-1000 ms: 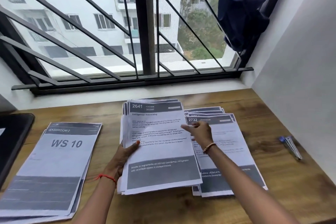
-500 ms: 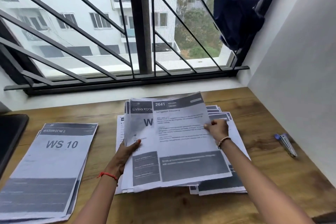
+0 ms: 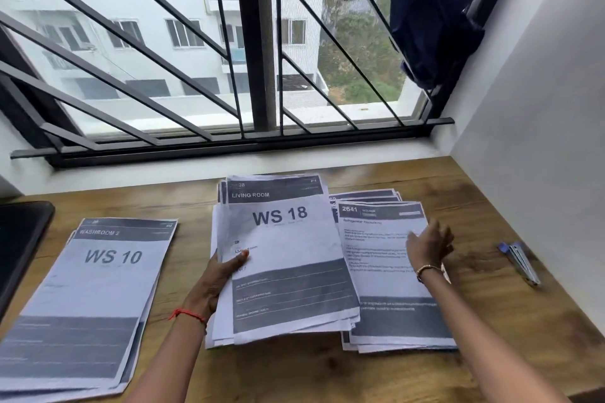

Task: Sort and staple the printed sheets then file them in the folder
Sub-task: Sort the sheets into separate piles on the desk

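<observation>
Wood-grain bench (image 3: 491, 206) runs along under a barred window (image 3: 258, 42), and three lots of printed sheets lie on it. Near the back edge at the middle sits the WS 18 stack (image 3: 288, 255), its top sheet headed "LIVING ROOM". The left hand (image 3: 216, 281) grips this stack at its left edge: the thumb (image 3: 240, 258) lies on top of the front sheet and the fingers are curled underneath, out of sight. A red thread is tied round that wrist.

Just to the right, partly under the edge of that stack, lies a second pile (image 3: 393, 330), topped by the 2641 sheet (image 3: 379, 271). The right hand (image 3: 429, 245) is over the right edge of this sheet with its fingers loosely spread and holding nothing; whether they touch the paper I cannot tell. A bead bracelet circles that wrist.

Towards the left front corner, apart from the others, lies the WS 10 stack (image 3: 98, 288), headed "WASHROOM 2". A stapler (image 3: 519, 260), blue and grey, lies near the right edge beside the wall. A dark flat object (image 3: 19, 245) sits at the left edge, and a dark blue cloth (image 3: 435, 10) hangs at the window's right side.
</observation>
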Demonstrator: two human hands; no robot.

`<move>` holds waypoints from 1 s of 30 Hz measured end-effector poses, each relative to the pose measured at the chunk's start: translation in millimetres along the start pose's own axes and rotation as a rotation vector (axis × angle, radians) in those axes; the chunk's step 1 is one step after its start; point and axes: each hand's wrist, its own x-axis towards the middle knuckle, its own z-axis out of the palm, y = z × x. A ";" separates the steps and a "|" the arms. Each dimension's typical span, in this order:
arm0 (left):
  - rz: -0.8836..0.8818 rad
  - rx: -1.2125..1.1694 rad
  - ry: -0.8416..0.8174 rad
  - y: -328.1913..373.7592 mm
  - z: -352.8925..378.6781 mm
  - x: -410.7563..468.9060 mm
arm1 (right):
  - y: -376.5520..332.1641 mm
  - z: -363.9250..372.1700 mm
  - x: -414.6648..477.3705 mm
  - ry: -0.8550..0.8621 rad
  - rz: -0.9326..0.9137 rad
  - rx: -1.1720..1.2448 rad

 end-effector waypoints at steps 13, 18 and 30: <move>0.003 -0.041 0.009 -1.0 -11.7 -0.1 | -98.4 29.7 -60.6 -0.465 -0.060 0.418; 0.018 -0.025 0.036 3.5 -30.0 -10.0 | -109.9 34.9 -64.8 -0.540 -0.014 0.471; 0.134 -0.027 0.315 65.9 -154.6 -86.9 | -178.0 93.2 -115.9 -0.566 0.057 0.679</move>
